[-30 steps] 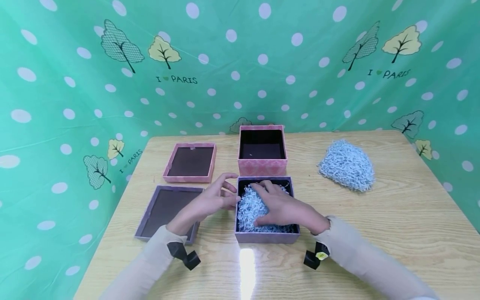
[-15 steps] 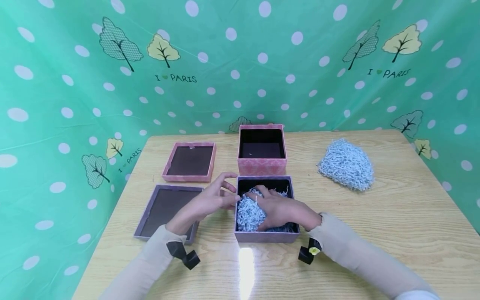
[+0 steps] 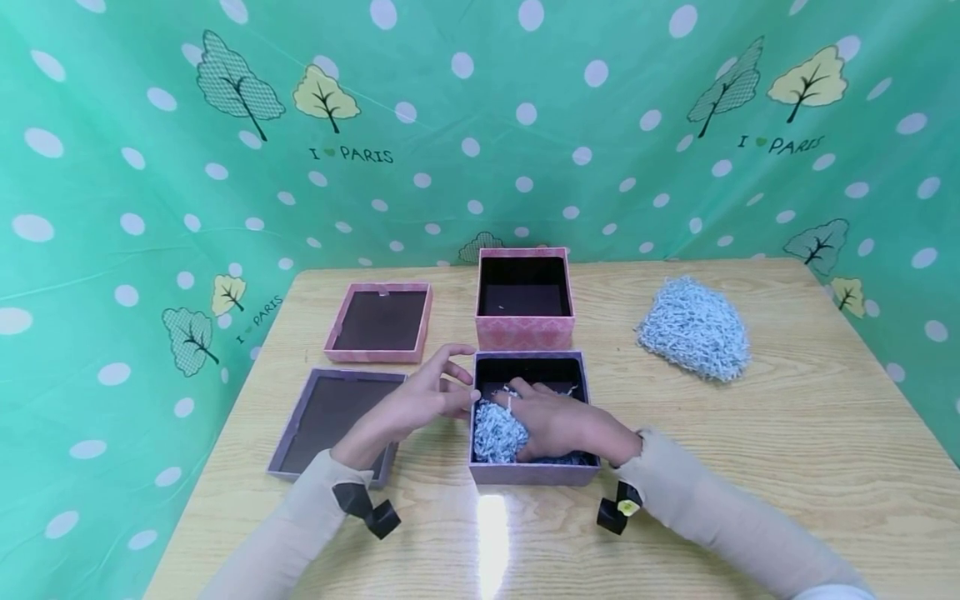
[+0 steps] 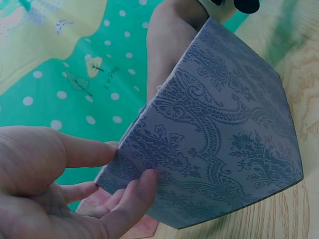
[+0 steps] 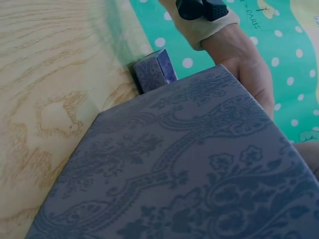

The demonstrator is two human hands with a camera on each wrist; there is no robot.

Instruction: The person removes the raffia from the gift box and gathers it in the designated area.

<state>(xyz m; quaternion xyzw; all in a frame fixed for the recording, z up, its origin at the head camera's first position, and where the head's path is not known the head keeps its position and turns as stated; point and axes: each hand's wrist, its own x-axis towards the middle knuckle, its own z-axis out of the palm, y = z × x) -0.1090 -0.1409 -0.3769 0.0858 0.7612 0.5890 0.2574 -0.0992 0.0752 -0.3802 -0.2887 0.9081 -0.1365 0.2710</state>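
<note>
A purple patterned box (image 3: pixel 534 475) stands uncovered near the middle of the wooden table, with a dark interior and blue shredded paper (image 3: pixel 497 433) inside. My right hand (image 3: pixel 553 423) reaches down into it and grips a clump of that paper against the left side; its fingertips are partly hidden. At the box's left wall, my left hand (image 3: pixel 429 395) touches the outside with thumb and fingertips. The left wrist view shows the thumb at the rim of the box (image 4: pixel 224 129) and fingers against its wall. In the right wrist view the box wall (image 5: pixel 164 174) hides the right hand's fingers.
Behind stands an uncovered pink box (image 3: pixel 525 333). To the left lie a pink lid (image 3: pixel 375 358) and a purple lid (image 3: pixel 341 417), inner sides up, the purple one partly under the left forearm. A loose heap of blue shredded paper (image 3: pixel 697 329) lies at the back right.
My right hand has sunk deeper into the purple box and gathered the shredded paper leftward, baring more of the dark interior at the back. My left hand has stayed at the wall.
</note>
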